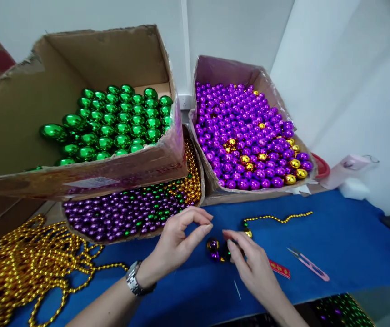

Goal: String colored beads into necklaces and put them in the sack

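Head view: glossy round beads (215, 249) (metallic)

A single head-worn view is provided, aimed forward and down from close above the blue cloth-covered table (334, 245); torn cardboard boxes of shiny beads (212, 77) are seen against the far white wall.

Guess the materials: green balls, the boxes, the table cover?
Green balls: likely metallised plastic, going by the mirror-like highlights; could be glass. Boxes: corrugated cardboard, matte brown with torn, taped edges. Table cover: blue, matte, looks like felt or cloth, weave too fine to tell.
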{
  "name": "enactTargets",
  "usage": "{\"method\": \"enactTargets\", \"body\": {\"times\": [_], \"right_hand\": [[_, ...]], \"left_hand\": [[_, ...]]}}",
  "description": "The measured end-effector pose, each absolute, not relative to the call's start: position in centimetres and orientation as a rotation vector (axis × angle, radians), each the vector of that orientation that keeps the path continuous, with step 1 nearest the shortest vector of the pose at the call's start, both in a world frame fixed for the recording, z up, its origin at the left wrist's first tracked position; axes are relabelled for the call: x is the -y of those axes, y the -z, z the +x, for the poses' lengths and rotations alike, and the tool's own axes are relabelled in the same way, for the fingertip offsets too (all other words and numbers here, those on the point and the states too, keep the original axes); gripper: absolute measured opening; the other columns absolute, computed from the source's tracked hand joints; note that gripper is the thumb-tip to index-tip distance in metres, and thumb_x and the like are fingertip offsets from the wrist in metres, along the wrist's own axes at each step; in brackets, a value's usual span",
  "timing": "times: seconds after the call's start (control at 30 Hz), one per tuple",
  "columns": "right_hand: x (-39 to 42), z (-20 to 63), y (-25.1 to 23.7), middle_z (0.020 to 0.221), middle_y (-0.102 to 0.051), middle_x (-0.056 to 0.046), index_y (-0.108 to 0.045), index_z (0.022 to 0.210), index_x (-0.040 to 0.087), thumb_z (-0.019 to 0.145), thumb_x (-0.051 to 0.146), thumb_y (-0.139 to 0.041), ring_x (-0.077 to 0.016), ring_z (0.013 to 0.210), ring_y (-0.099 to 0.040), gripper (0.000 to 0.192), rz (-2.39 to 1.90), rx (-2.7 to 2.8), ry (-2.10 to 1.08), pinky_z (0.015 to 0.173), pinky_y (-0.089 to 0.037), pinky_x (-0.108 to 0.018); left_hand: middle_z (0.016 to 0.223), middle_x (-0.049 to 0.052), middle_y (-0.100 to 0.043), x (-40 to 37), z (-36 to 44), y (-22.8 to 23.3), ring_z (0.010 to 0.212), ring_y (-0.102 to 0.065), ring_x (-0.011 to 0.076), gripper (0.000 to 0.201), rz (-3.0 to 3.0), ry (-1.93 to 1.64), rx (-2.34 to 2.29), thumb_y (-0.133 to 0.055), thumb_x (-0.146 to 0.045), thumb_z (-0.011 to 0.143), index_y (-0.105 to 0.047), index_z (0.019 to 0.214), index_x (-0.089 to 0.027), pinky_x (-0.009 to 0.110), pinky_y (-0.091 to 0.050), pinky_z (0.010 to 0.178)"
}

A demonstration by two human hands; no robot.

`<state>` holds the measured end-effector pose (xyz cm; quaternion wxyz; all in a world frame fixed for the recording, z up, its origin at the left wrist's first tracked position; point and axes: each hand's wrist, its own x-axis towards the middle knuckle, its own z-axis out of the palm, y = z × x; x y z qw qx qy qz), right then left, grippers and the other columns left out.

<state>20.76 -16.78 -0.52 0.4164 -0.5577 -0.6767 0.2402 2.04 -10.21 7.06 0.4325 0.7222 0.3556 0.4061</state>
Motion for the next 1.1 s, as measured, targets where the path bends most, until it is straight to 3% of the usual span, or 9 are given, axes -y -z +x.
{"method": "enactTargets", "body": {"times": [0.1, 0.23, 0.33, 0.53, 0.6, 0.73, 0.83, 1.0, 1.1], "right_hand": [[15.6, 19.7, -1.6, 0.110, -0.062, -0.008, -0.056, 0.119, 0.021, 0.094, 0.023, -0.041, -0.0186, 0.099, -0.060, 0.030, -1.300, 1.735, -0.578, 0.085, -0.049, -0.029], [14.7, 19.0, -1.6, 0.087, -0.065, -0.004, -0.062, 0.100, 0.019, 0.095, 0.021, -0.039, -0.0143, 0.077, -0.062, 0.024, -1.254, 1.770, -0.643, 0.071, -0.048, -0.024], [14.4, 19.7, -1.7, 0.085, -0.065, -0.003, -0.062, 0.095, 0.019, 0.096, 0.022, -0.038, -0.0135, 0.076, -0.061, 0.024, -1.255, 1.783, -0.645, 0.068, -0.045, -0.023], [13.2, 21.5, -6.5, 0.065, -0.055, 0.004, -0.058, 0.094, 0.019, 0.096, 0.028, -0.039, -0.0087, 0.058, -0.055, 0.021, -1.213, 1.672, -0.704, 0.056, -0.042, -0.020], [12.7, 21.5, -8.7, 0.063, -0.053, 0.005, -0.057, 0.096, 0.019, 0.096, 0.030, -0.039, -0.0078, 0.056, -0.054, 0.021, -1.144, 1.627, -0.787, 0.055, -0.043, -0.019], [12.4, 21.3, -12.7, 0.064, -0.053, 0.004, -0.057, 0.097, 0.019, 0.096, 0.030, -0.040, -0.0072, 0.058, -0.054, 0.021, -1.003, 1.594, -0.773, 0.056, -0.045, -0.020], [12.5, 21.8, -14.5, 0.065, -0.052, 0.004, -0.059, 0.095, 0.019, 0.096, 0.028, -0.042, -0.0065, 0.058, -0.053, 0.019, -0.966, 1.570, -0.678, 0.056, -0.045, -0.020], [13.1, 22.8, -15.1, 0.063, -0.049, 0.004, -0.059, 0.095, 0.021, 0.095, 0.028, -0.044, -0.0074, 0.055, -0.050, 0.017, -0.956, 1.429, -0.589, 0.052, -0.043, -0.021], [13.3, 22.6, -15.0, 0.062, -0.048, 0.005, -0.058, 0.095, 0.022, 0.096, 0.029, -0.043, -0.0074, 0.054, -0.050, 0.017, -0.948, 1.426, -0.591, 0.052, -0.043, -0.021]], "left_hand": [[0.091, 0.008, -0.067, 10.3, 3.2, -8.9, 0.088, -0.060, 0.0219, 0.007, 1.750, -1.063, -0.817, -0.064, -0.017, 0.078, -0.070, 0.076, -0.019, 0.030, -0.045, 0.081], [0.089, 0.008, -0.067, 9.9, 3.5, -10.3, 0.087, -0.060, 0.0222, 0.004, 1.635, -1.192, -0.825, -0.066, -0.017, 0.076, -0.070, 0.075, -0.017, 0.029, -0.045, 0.080], [0.090, 0.008, -0.067, 9.4, 3.2, -9.7, 0.089, -0.060, 0.0224, 0.005, 1.445, -1.286, -0.835, -0.069, -0.018, 0.074, -0.069, 0.079, -0.017, 0.029, -0.046, 0.081], [0.116, 0.009, -0.060, 9.4, 5.2, -5.9, 0.107, -0.053, 0.0255, 0.058, 1.477, -0.939, -0.648, -0.074, -0.014, 0.067, -0.055, 0.122, -0.022, 0.033, -0.042, 0.092], [0.106, 0.007, -0.062, 9.2, 6.5, -5.2, 0.097, -0.055, 0.0240, 0.049, 1.627, -0.870, -0.612, -0.073, -0.016, 0.068, -0.059, 0.115, -0.020, 0.032, -0.043, 0.087], [0.080, 0.003, -0.061, 8.1, 8.3, -5.3, 0.074, -0.053, 0.0180, 0.007, 1.801, -0.856, -0.606, -0.061, -0.022, 0.079, -0.063, 0.083, -0.016, 0.028, -0.043, 0.072], [0.079, 0.003, -0.061, 7.5, 8.6, -5.7, 0.073, -0.052, 0.0180, 0.009, 1.793, -0.884, -0.573, -0.057, -0.022, 0.083, -0.064, 0.081, -0.017, 0.028, -0.041, 0.072], [0.094, 0.006, -0.061, 6.9, 8.7, -6.2, 0.088, -0.053, 0.0221, 0.015, 1.837, -1.031, -0.576, -0.060, -0.022, 0.080, -0.066, 0.094, -0.019, 0.030, -0.039, 0.084], [0.094, 0.006, -0.059, 6.1, 9.2, -6.8, 0.086, -0.053, 0.0209, 0.017, 1.859, -1.100, -0.601, -0.057, -0.019, 0.081, -0.062, 0.097, -0.018, 0.029, -0.041, 0.080]]}}
